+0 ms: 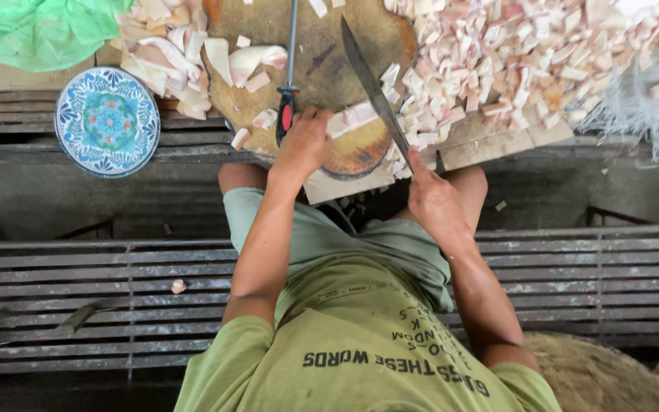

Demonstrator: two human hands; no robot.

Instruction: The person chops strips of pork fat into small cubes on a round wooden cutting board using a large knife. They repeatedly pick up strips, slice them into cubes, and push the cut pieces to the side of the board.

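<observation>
My left hand presses on a pale pink strip of meat lying on a round wooden chopping block. A long dark knife slants across the block, and my right hand grips its handle at the block's near right edge. The blade's lower part rests beside the strip. A sharpening steel with a black and red handle lies on the block just left of my left hand. Uncut strips are piled at the block's left.
A big heap of small cut pieces spreads to the right of the block. A blue patterned plate sits at the left, green plastic above it. Wooden boards lie under the block. I sit on a slatted metal bench.
</observation>
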